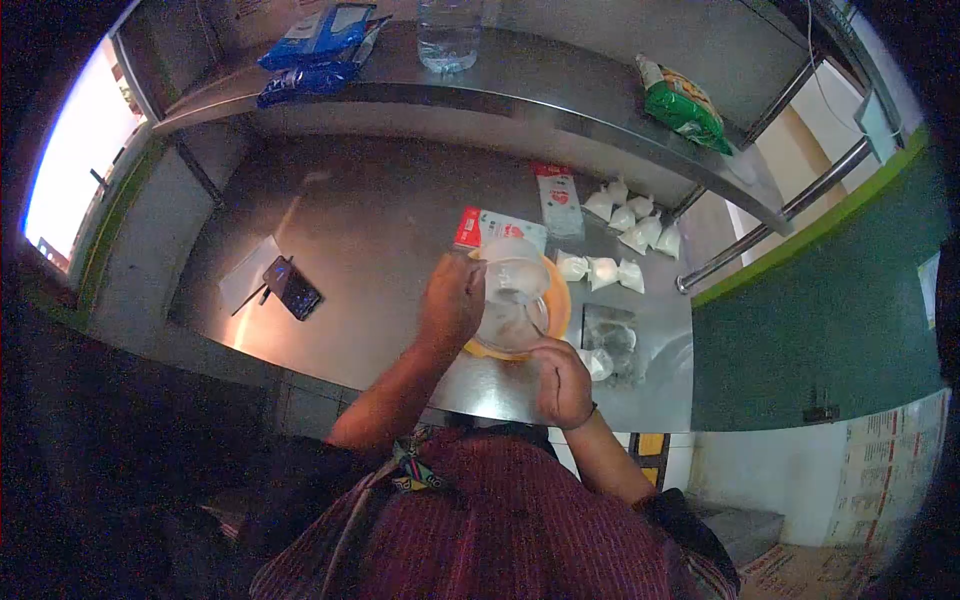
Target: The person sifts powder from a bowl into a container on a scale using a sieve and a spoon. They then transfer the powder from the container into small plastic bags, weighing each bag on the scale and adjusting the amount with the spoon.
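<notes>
My left hand [455,298] is closed on the edge of a clear plastic bag [517,272], which hangs over an orange basin [563,300]. My right hand [564,382] grips the handle of a spoon [537,322], its far end inside the basin. White powder [503,328] shows in the basin, partly hidden by the bag. Just right of my right hand, a small bag of white powder [597,364] sits by a dark, flat, powder-dusted device [610,332], perhaps a scale.
Several tied bags of white powder [603,272] stand at the back right. Two red-and-white packets [513,229] [559,200] lie behind the basin. A phone [292,288] rests on paper [245,277] at left. The overhead shelf [540,85] holds blue packs [318,50], a bottle [448,40] and a green pack [685,110].
</notes>
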